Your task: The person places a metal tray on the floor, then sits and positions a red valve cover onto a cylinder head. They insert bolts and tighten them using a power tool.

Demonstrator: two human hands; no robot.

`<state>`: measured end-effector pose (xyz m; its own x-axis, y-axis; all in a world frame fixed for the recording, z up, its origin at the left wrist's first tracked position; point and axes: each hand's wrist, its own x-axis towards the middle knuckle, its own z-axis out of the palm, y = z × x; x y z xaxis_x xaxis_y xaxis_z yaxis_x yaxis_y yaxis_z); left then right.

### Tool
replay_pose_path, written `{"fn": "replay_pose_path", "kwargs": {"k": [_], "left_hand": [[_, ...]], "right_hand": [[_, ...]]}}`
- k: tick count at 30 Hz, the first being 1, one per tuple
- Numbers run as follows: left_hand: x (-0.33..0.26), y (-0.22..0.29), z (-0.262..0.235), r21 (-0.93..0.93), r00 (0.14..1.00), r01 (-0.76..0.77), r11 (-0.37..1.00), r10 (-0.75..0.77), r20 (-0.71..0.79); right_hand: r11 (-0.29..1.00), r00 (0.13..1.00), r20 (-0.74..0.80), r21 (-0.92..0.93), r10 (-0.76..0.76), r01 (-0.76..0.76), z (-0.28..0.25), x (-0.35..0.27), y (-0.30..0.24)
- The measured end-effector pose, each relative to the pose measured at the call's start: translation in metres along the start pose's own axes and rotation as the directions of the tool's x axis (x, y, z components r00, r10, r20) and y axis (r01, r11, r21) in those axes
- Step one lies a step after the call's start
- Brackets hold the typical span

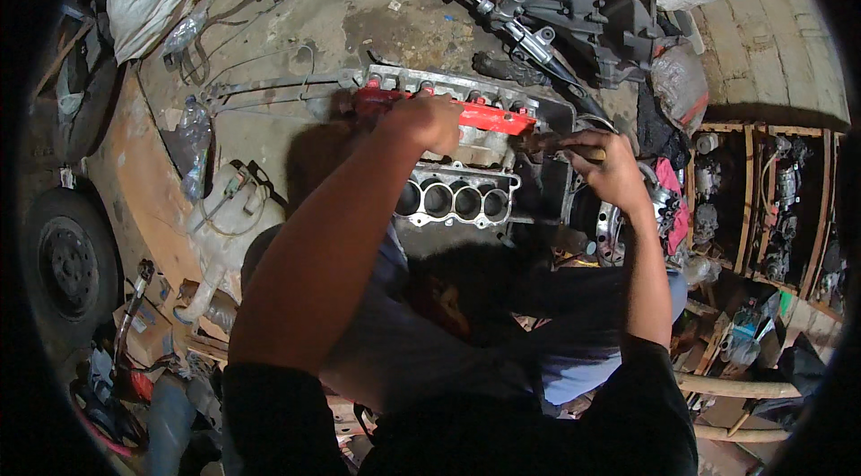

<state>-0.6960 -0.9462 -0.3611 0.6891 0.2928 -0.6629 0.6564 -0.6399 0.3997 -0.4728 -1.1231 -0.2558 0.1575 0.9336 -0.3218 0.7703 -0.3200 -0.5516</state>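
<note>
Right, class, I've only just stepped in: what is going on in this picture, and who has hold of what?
A person is bent over an engine block with four open cylinder bores, standing on a dirty concrete floor. The left hand presses on a red part along the block's far edge. The right hand grips a wooden-handled tool pointed at the block's right end. A tyre and plastic bottles lie to the left.
</note>
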Motion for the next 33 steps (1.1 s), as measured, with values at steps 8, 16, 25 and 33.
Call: {"fn": "replay_pose_path", "kwargs": {"k": [8,16,25,33], "left_hand": [[0.005,0.003,-0.009,-0.004,0.998,-0.064,0.998,0.064,0.019],[0.003,-0.010,0.010,-0.002,0.992,-0.062,0.998,0.062,-0.110],[-0.006,0.009,-0.014,0.012,0.998,-0.047,0.999,0.048,-0.034],[0.002,-0.008,0.002,0.022,0.995,-0.050,0.999,0.051,-0.083]], "right_hand": [[0.950,0.993,0.072,0.305,-0.093,0.067,0.100,0.028,0.022],[0.992,0.935,-0.354,0.118,0.002,0.043,0.081,-0.012,0.022],[0.895,0.964,-0.230,0.390,-0.130,0.214,0.151,0.024,0.007],[0.999,0.952,-0.306,0.025,0.027,-0.021,0.091,-0.004,-0.012]]}}
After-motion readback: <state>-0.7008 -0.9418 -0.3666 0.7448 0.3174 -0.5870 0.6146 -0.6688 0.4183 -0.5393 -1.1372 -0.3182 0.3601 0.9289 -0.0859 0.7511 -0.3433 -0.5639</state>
